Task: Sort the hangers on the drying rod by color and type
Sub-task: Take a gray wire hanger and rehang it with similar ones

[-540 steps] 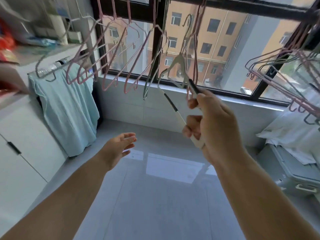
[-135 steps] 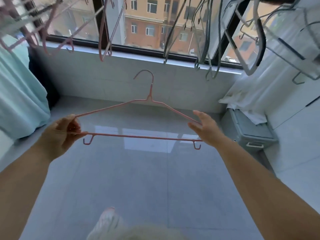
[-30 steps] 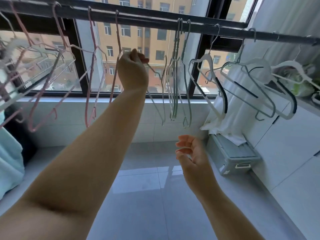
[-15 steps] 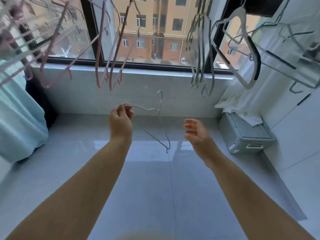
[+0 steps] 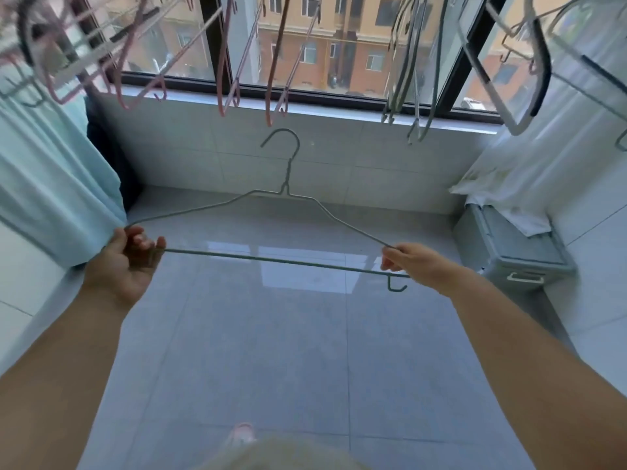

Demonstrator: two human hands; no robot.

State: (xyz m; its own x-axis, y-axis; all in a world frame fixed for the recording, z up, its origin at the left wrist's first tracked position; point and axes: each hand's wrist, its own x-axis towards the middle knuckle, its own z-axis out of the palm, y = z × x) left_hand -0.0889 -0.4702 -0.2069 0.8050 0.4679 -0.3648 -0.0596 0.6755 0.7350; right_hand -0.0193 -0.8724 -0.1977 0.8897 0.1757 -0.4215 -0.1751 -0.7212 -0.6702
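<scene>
Fingers [image 5: 144, 239] of the left hand [image 5: 125, 262] curl round the left end of a grey-green wire hanger [image 5: 288, 261]; the right hand [image 5: 417, 262] pinches its right end. Its bar lies level, left to right, with the hook pointing up. Matching grey hangers [image 5: 412, 79] hang overhead to the right, nearer the right hand.

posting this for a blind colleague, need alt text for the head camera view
A person's left hand and right hand hold a grey-green wire hanger by its two ends, hook up, over a tiled floor. Above, pink hangers hang to the left and grey hangers to the right, before a window.
</scene>
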